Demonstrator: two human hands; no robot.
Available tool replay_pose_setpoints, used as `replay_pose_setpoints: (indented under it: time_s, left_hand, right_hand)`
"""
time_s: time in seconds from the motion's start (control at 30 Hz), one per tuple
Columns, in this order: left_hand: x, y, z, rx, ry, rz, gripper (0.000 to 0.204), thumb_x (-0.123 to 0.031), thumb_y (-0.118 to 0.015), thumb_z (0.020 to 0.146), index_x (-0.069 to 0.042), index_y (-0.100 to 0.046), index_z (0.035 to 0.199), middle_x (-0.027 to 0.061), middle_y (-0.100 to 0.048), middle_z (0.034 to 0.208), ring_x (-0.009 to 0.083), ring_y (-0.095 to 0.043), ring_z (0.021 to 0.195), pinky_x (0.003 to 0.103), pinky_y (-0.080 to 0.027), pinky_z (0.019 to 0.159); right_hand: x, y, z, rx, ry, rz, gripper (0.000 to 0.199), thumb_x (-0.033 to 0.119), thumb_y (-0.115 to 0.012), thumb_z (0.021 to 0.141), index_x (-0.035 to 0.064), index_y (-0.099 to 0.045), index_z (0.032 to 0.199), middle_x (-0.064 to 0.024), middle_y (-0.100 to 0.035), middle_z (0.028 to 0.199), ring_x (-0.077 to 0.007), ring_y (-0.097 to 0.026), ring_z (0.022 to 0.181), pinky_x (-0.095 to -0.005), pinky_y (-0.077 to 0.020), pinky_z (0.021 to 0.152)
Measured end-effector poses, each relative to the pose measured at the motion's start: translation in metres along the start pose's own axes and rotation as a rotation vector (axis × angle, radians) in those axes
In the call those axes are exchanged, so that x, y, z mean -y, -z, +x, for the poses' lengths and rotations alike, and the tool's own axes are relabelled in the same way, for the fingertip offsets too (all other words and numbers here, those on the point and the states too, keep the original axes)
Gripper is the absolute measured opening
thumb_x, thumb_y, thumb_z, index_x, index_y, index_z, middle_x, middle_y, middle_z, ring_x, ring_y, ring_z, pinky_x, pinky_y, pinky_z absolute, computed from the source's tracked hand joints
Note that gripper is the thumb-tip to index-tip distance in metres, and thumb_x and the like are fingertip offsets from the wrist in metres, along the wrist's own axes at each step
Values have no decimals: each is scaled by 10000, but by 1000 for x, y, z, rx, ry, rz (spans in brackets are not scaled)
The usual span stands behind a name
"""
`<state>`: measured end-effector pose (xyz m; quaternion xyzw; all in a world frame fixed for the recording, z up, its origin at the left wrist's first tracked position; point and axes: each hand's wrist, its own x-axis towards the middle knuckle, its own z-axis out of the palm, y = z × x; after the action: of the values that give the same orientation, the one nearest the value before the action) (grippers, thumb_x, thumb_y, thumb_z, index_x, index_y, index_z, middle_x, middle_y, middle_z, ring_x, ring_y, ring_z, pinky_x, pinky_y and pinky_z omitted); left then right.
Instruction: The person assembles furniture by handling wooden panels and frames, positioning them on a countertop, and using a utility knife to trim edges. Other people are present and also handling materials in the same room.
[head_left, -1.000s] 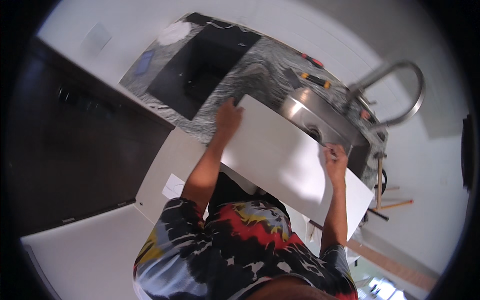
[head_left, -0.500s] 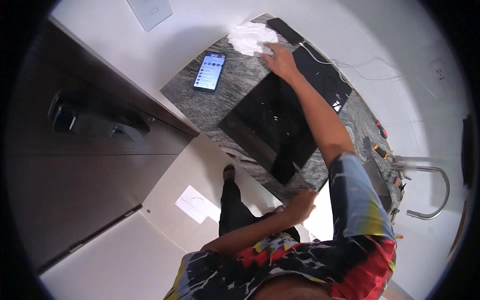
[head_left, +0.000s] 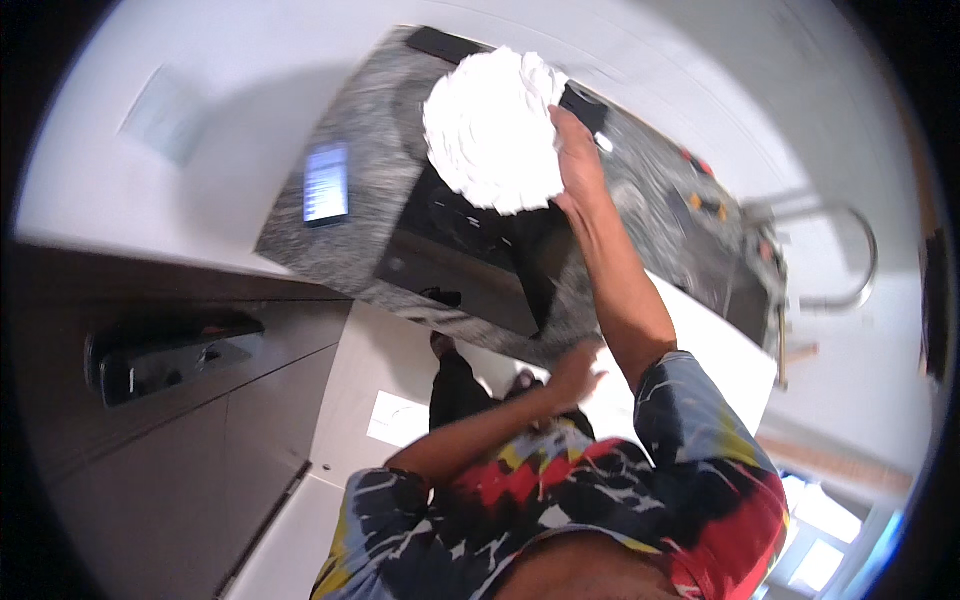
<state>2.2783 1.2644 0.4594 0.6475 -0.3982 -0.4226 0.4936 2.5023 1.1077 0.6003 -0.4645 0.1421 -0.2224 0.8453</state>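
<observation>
My right hand (head_left: pixel 580 160) grips a crumpled white cloth (head_left: pixel 495 130) by its right side, held up over the counter. The cloth hides part of the glossy black cooktop (head_left: pixel 465 265) beneath it. Near the counter's front edge is my left hand (head_left: pixel 575 375), somewhat blurred, its fingers apart and nothing visible in it. A phone (head_left: pixel 326 185) with a lit screen lies on the left part of the grey stone counter (head_left: pixel 370 110).
A dark flat object (head_left: pixel 440 45) lies at the counter's back edge. A curved metal faucet (head_left: pixel 870 260) and a yellow-handled tool (head_left: pixel 708 207) are at the right. Dark cabinet doors with a handle (head_left: pixel 180 350) stand at the left.
My right hand has taken hold of the white cloth and lifted it off the counter, bringing it nearer. My left hand's fingers have spread apart. The view has shifted.
</observation>
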Motion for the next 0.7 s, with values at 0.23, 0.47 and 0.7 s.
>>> replay_pose_setpoints:
  time_s: [0.23,0.47,0.7]
  left_hand:
    - [7,10,9,-91,212,-168,470,-104,-699,921,53,-553,1339,146,-723,1052,213,-695,890,329,-556,779]
    - [-24,-8,-18,-243,224,24,447,-102,-688,941,47,-571,1346,132,-718,1107,156,-684,916,300,-551,789]
    - [-48,-34,-39,-400,231,366,418,-100,-731,909,8,-623,1298,137,-680,1156,206,-692,871,334,-556,764]
  right_hand:
    - [107,192,-268,-598,108,-513,248,124,-667,963,94,-638,1207,44,-541,790,-35,-454,632,-205,-369,541]
    - [121,364,-424,-899,247,-1730,443,241,-689,956,16,-619,1331,-252,-599,1342,-321,-650,1020,-392,-525,877]
    - [83,411,-458,-836,206,-1849,399,284,-644,964,77,-675,1304,-223,-554,1441,-390,-476,1379,-523,-335,1157]
